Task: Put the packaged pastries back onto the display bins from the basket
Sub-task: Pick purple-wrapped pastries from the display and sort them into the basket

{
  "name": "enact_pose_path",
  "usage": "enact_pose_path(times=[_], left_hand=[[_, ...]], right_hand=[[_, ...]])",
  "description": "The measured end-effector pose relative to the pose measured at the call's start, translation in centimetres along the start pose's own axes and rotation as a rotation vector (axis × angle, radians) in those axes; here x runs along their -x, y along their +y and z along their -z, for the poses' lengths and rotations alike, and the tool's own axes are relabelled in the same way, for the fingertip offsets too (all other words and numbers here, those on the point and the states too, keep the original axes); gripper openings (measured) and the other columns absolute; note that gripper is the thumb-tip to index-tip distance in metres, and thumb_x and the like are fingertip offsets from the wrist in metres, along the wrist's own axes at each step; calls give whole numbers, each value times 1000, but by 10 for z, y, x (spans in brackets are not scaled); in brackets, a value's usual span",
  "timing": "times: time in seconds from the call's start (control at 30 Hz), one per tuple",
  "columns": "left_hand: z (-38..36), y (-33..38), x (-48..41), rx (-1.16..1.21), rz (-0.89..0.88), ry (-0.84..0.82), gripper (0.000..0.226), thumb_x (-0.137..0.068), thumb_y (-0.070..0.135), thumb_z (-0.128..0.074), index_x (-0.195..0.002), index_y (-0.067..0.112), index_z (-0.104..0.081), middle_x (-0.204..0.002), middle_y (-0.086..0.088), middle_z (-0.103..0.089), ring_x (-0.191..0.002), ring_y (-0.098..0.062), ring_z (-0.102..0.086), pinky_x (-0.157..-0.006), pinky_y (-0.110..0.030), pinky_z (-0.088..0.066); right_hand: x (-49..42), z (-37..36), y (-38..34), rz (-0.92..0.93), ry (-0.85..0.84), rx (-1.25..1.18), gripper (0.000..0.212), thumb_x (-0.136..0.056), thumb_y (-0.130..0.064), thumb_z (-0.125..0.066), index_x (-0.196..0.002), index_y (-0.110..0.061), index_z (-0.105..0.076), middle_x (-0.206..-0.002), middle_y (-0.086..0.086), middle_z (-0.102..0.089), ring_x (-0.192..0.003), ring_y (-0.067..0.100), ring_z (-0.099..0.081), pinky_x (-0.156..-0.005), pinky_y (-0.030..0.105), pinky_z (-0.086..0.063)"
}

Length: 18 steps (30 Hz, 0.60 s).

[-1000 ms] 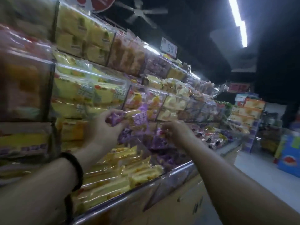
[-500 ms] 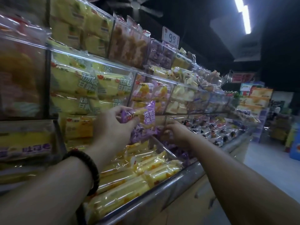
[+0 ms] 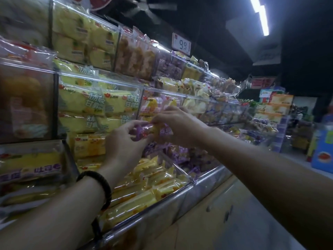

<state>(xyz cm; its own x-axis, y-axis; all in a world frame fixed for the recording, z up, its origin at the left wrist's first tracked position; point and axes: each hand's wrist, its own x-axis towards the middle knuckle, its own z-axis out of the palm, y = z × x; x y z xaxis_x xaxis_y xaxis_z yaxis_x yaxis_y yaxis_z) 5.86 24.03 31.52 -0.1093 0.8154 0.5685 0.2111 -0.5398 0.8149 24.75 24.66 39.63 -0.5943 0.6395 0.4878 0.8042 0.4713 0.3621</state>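
- A black beaded bracelet [image 3: 101, 186] sits on the left wrist, nearest the camera; both forearms reach forward and up toward the shelving.
- Below the arms, a shiny metal rail [image 3: 191, 187] fronts the lowest bin, with pale cabinet doors [image 3: 212, 221] under it.
- Long yellow packets [image 3: 142, 195] in clear film lie heaped in that lowest bin, just behind the rail.
- The left hand [image 3: 124, 141] has thumb and fingers curled in a pinch on the left end of a purple packet [image 3: 153, 129].
- The right hand [image 3: 177, 127] comes over from the right, its fingers bent down and gripping the packet's other end.
- The purple packet is small, wrapped in glossy violet film with a yellow patch in the middle; the print is too blurred to read. It is held in the air between the two hands, above a bin of similar purple packets [image 3: 182, 153] and in front of the middle tier.
- The display bins [image 3: 100, 79] of the middle tier have clear plastic fronts; behind them stand yellow packs [image 3: 84, 101] with large pale lettering.
- Higher up, more yellow and brownish packs fill the top tier, and a price sign [image 3: 181, 44] reads 9.9.
- Farther down the aisle stand stacked boxes and a blue carton [image 3: 322, 154]; a ceiling light strip [image 3: 261, 17] glows overhead.
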Motion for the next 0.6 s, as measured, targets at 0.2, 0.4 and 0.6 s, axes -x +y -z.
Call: enact_pose_path(times=[0.2, 0.4, 0.6], left_hand=[[-1, 2, 2, -122, -8, -4, 55, -82, 33, -89, -129, 33, -60, -114, 10, -65, -87, -5, -66, -59, -23, -55], [-5, -4, 2, -302, 71, -30, 16, -91, 25, -77, -96, 31, -63, -97, 10, -65, -81, -7, -61, -54, -24, -44], [-10, -7, 2, -344, 84, -86, 13, -90, 28, -79, -91, 29, -66, -89, 13, -63, -76, -1, -56, -53, -23, -38]], right_hand=[[5, -3, 31, -279, 27, -58, 29, -90, -28, -76, -116, -28, -63, -116, -6, -58, -109, 19, -53, -85, 42, -54], [10, -54, 40, -511, -233, -10, 20, -95, -23, -70, -115, -21, -67, -117, 8, -57, -105, 26, -60, -84, 40, -56], [-9, -107, 8, -545, -395, -20, 28, -94, -37, -70, -122, -38, -70, -139, 9, -44, -129, 41, -46, -107, 54, -43]])
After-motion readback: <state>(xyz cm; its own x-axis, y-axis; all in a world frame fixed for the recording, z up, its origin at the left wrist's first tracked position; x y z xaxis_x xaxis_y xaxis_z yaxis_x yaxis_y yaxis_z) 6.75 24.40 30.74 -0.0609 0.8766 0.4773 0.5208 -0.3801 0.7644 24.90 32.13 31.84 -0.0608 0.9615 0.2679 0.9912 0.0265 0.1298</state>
